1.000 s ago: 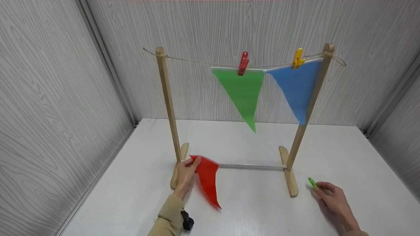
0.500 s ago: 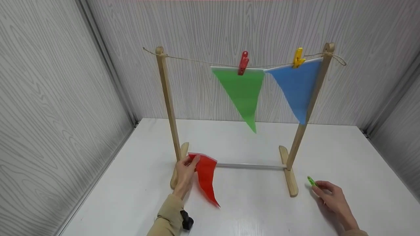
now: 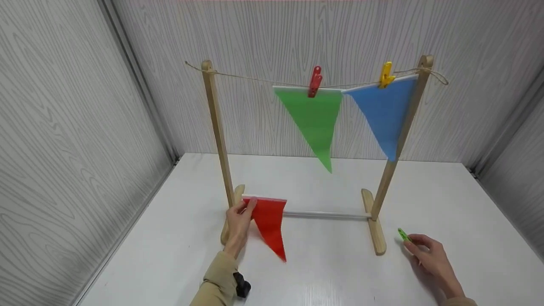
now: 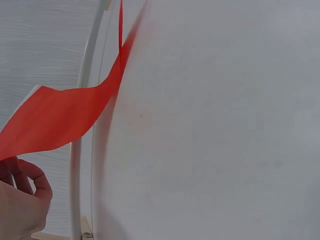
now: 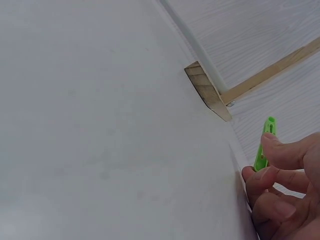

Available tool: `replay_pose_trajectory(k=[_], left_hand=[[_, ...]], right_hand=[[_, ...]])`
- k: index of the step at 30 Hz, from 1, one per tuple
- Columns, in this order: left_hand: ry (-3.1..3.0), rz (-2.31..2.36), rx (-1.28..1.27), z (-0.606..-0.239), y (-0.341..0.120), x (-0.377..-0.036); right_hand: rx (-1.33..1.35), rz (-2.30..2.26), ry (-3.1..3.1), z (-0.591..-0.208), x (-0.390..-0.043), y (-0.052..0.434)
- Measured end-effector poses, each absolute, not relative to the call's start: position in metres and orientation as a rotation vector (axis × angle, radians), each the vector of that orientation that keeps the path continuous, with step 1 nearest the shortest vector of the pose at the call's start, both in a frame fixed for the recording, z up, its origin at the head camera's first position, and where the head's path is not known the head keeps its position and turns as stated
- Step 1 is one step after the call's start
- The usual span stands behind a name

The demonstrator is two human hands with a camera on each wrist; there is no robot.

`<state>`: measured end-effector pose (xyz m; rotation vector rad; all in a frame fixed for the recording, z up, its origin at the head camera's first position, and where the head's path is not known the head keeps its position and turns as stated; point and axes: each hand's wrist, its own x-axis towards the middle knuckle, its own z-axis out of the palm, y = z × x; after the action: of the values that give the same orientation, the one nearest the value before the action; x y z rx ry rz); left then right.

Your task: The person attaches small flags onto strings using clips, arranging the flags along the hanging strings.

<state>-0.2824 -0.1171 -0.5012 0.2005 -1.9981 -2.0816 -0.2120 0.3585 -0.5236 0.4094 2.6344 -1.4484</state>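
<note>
The left hand (image 3: 239, 221) reaches forward from a tan sleeve to the foot of the wooden stand's left post (image 3: 217, 131), its fingers and thumb pinching the top left corner of a red flag (image 3: 269, 221). The flag is lifted off the white table (image 3: 306, 272): its top edge runs level just above the stand's low white crossbar (image 3: 327, 214), and its point hangs down toward the person. In the left wrist view the fingers (image 4: 27, 175) curl under the red sheet, which bows away from them. The right hand (image 3: 433, 261) lies low on the table to the right of the stand's right foot (image 3: 376, 231), wrist toward the person, with thumb and fingertips closed on a small green clothespin (image 3: 403, 235) that points away and to the left. In the right wrist view the thumb overlaps the peg's side. On the string above, a green flag (image 3: 316, 117) hangs from a red peg (image 3: 315, 81) and a blue flag (image 3: 384, 114) from a yellow peg (image 3: 386, 75).
</note>
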Motion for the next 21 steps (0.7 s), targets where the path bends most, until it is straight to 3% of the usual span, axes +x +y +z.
replay_pose_trajectory(k=[21], left_hand=[[-1.931,-2.078,0.172,-0.494,-0.121,-0.281]], right_hand=[[0.342,-1.522,2.628,-0.521,-0.209,0.347]])
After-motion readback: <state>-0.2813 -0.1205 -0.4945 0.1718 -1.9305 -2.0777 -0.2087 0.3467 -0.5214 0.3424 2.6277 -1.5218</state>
